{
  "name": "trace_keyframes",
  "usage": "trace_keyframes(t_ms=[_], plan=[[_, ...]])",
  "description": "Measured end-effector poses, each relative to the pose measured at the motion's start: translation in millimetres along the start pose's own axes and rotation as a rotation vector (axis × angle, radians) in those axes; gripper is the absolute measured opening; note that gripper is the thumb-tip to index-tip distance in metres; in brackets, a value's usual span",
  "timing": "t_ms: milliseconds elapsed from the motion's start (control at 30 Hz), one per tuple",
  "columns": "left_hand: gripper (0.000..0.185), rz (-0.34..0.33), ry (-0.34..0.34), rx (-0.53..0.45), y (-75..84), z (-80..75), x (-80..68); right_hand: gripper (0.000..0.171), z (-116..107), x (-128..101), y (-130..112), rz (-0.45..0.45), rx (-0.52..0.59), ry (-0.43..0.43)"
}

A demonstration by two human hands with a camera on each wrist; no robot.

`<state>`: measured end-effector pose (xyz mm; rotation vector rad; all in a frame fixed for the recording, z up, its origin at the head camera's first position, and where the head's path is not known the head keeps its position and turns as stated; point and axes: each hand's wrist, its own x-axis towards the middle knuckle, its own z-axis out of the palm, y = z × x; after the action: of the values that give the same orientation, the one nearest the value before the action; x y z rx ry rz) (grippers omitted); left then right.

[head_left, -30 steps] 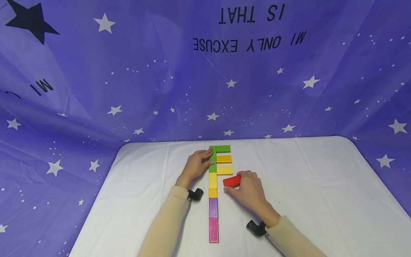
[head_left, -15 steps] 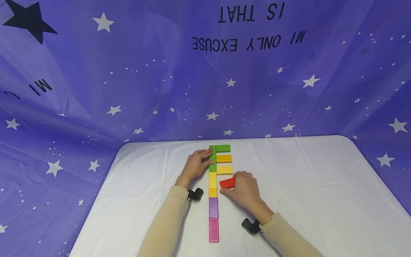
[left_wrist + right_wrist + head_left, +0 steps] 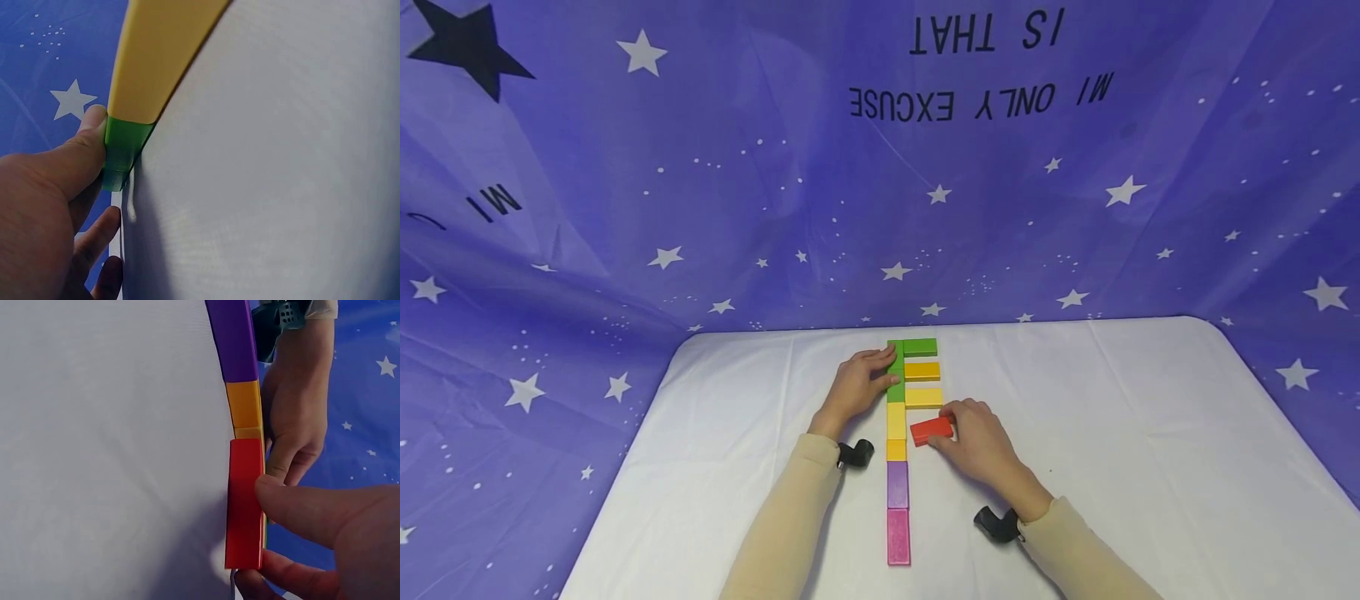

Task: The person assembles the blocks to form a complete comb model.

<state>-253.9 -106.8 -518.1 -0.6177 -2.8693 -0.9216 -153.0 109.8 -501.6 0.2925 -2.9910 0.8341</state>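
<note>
A column of flat blocks runs toward me on the white table (image 3: 1112,417): green (image 3: 895,390), yellow (image 3: 897,421), orange (image 3: 897,450), purple (image 3: 898,485), pink (image 3: 898,537). Three short blocks branch right from its far end: green (image 3: 921,347), orange (image 3: 922,371), yellow (image 3: 923,397). My left hand (image 3: 859,382) rests with fairly straight fingers against the green column block (image 3: 125,147). My right hand (image 3: 970,437) pinches a red block (image 3: 931,430) just right of the yellow column block, below the yellow branch. In the right wrist view my thumb presses the red block (image 3: 245,500).
A purple starry cloth (image 3: 625,208) with printed letters hangs behind and around the table. Black wrist mounts (image 3: 856,453) sit at both cuffs. White tabletop stretches left and right of the blocks.
My right hand has carried the red block left and slightly nearer, up beside the yellow column block. The left hand has stayed on the green block.
</note>
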Motion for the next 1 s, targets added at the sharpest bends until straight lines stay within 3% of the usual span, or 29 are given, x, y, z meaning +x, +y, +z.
trace_keyframes(t_ms=[1000], plan=[[0.049, -0.019, -0.016, 0.015, 1.0, 0.6, 0.6, 0.041, 6.0, 3.1, -2.6, 0.042, 0.005, -0.024]])
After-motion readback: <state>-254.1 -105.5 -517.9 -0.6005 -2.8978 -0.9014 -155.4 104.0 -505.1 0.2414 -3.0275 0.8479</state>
